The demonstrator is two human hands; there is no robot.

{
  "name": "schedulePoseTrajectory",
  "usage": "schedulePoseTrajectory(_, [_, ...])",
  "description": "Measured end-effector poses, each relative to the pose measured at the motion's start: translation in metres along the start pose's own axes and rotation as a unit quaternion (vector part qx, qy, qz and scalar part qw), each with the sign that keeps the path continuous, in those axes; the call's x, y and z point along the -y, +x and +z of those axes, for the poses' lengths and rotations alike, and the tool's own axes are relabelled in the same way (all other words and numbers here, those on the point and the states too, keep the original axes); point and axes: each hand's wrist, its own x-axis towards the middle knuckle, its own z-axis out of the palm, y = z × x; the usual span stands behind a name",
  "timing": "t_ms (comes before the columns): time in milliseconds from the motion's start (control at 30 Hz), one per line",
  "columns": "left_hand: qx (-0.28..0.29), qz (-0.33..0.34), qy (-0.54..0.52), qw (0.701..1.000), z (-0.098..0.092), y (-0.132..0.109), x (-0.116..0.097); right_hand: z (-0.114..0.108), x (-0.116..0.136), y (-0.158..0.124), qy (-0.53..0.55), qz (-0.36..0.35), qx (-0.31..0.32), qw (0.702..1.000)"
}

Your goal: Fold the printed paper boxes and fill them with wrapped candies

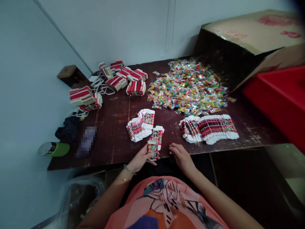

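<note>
My left hand (140, 158) is closed round a small printed candy box (152, 152), red and colourful, at the table's front edge. Just beyond it lies a flat box blank (156, 135) with white flaps, partly overlapped by the held box. My right hand (182, 156) rests at the table edge to the right, its fingers curled together. Whatever its fingertips may hold is too small to make out. Left of centre is a fanned stack of flat boxes (140, 125). A longer fanned row of flat boxes (214, 128) lies to the right.
A wide heap of clear candy packets (188, 89) covers the back of the table (114, 127). Bundled red-and-white boxes (135, 88) lie at back left. A green bottle (58, 149) is at the left edge. A cardboard carton (252, 35) and red bin (281, 92) stand right.
</note>
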Motion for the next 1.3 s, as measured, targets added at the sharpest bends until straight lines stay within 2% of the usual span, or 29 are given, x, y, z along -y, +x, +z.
schedulePoseTrajectory(67, [0.003, 0.000, 0.002, 1.000, 0.012, 0.012, 0.003, -0.017, 0.018, -0.009, 0.101, 0.044, 0.001, 0.994])
schedulePoseTrajectory(167, [0.023, 0.004, 0.040, 0.999, 0.034, 0.021, 0.005, -0.039, 0.039, 0.011, 0.156, 0.069, 0.013, 0.985])
schedulePoseTrajectory(233, [0.031, 0.011, 0.067, 0.997, 0.044, 0.022, 0.005, -0.049, 0.043, 0.033, 0.105, 0.043, 0.001, 0.993])
schedulePoseTrajectory(333, [0.027, 0.018, 0.089, 0.996, 0.050, 0.017, 0.003, -0.058, 0.038, 0.057, 0.008, -0.011, -0.007, 1.000])
schedulePoseTrajectory(467, [-0.001, 0.026, 0.126, 0.992, 0.046, 0.008, 0.001, -0.065, 0.034, 0.066, -0.078, -0.064, 0.028, 0.994])
schedulePoseTrajectory(567, [-0.002, 0.034, 0.143, 0.989, 0.044, 0.006, -0.001, -0.067, 0.038, 0.060, -0.067, -0.085, 0.054, 0.993])
schedulePoseTrajectory(667, [0.011, 0.054, 0.147, 0.988, 0.045, 0.008, -0.001, -0.061, 0.044, 0.048, 0.019, -0.093, 0.108, 0.990])
schedulePoseTrajectory(700, [0.013, 0.061, 0.142, 0.988, 0.045, 0.009, -0.001, -0.057, 0.045, 0.043, 0.053, -0.074, 0.097, 0.991])
schedulePoseTrajectory(767, [0.009, 0.064, 0.115, 0.991, 0.046, 0.010, 0.001, -0.048, 0.046, 0.034, 0.124, 0.000, 0.018, 0.992])
schedulePoseTrajectory(833, [-0.010, 0.059, 0.093, 0.994, 0.046, 0.011, 0.002, -0.042, 0.047, 0.026, 0.175, 0.076, -0.066, 0.979])
schedulePoseTrajectory(867, [-0.023, 0.055, 0.091, 0.994, 0.046, 0.012, 0.003, -0.041, 0.047, 0.024, 0.187, 0.093, -0.078, 0.975])
schedulePoseTrajectory(1000, [-0.045, 0.046, 0.100, 0.993, 0.046, 0.014, 0.002, -0.044, 0.050, 0.024, 0.228, 0.060, 0.000, 0.972])
schedulePoseTrajectory(1067, [-0.035, 0.038, 0.076, 0.996, 0.046, 0.015, 0.001, -0.044, 0.049, 0.026, 0.321, 0.109, -0.013, 0.941])
schedulePoseTrajectory(1133, [-0.019, 0.039, 0.067, 0.997, 0.046, 0.016, 0.001, -0.040, 0.045, 0.028, 0.439, 0.195, -0.029, 0.877])
schedulePoseTrajectory(1200, [-0.007, 0.061, 0.102, 0.993, 0.046, 0.015, 0.000, -0.036, 0.039, 0.030, 0.527, 0.255, 0.015, 0.811])
schedulePoseTrajectory(1233, [-0.002, 0.075, 0.134, 0.988, 0.046, 0.015, 0.000, -0.035, 0.037, 0.031, 0.549, 0.265, 0.056, 0.791])
schedulePoseTrajectory(1267, [-0.002, 0.089, 0.169, 0.982, 0.045, 0.014, -0.001, -0.034, 0.036, 0.033, 0.552, 0.263, 0.093, 0.786])
schedulePoseTrajectory(1300, [-0.006, 0.099, 0.200, 0.975, 0.045, 0.014, -0.002, -0.035, 0.035, 0.034, 0.536, 0.245, 0.120, 0.799])
